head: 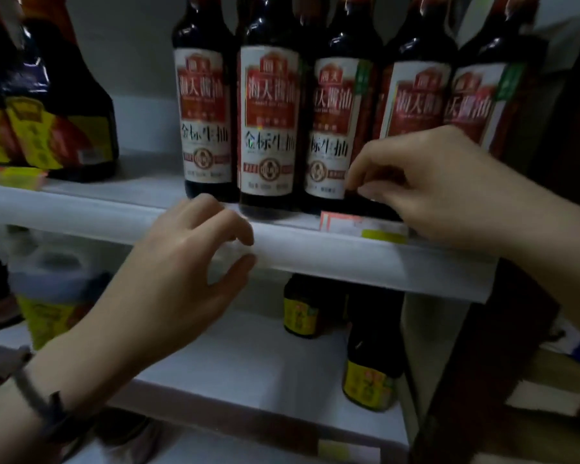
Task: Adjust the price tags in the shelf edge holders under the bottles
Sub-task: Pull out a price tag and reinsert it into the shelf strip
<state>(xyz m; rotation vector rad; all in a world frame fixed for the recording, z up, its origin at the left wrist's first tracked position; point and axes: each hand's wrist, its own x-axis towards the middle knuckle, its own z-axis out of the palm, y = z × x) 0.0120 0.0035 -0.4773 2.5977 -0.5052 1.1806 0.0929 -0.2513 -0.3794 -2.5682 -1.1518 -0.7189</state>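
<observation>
Glossy dark glass bottles (268, 105) (paper labels); smooth matt shelf edge (349, 259).

5 btls (270, 122) (front row), 2 hands (181, 262)

Pretty dim in here, light's low and kinda grey. White shelves (81, 212) stack against a pale back wall (131, 61), with a dark brown post (482, 363) on the right side.

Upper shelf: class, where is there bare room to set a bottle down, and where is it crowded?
Bare shelf lies between the big bottles and the soy bottles. From there rightward the soy bottles stand packed, with the right hand in front.
</observation>
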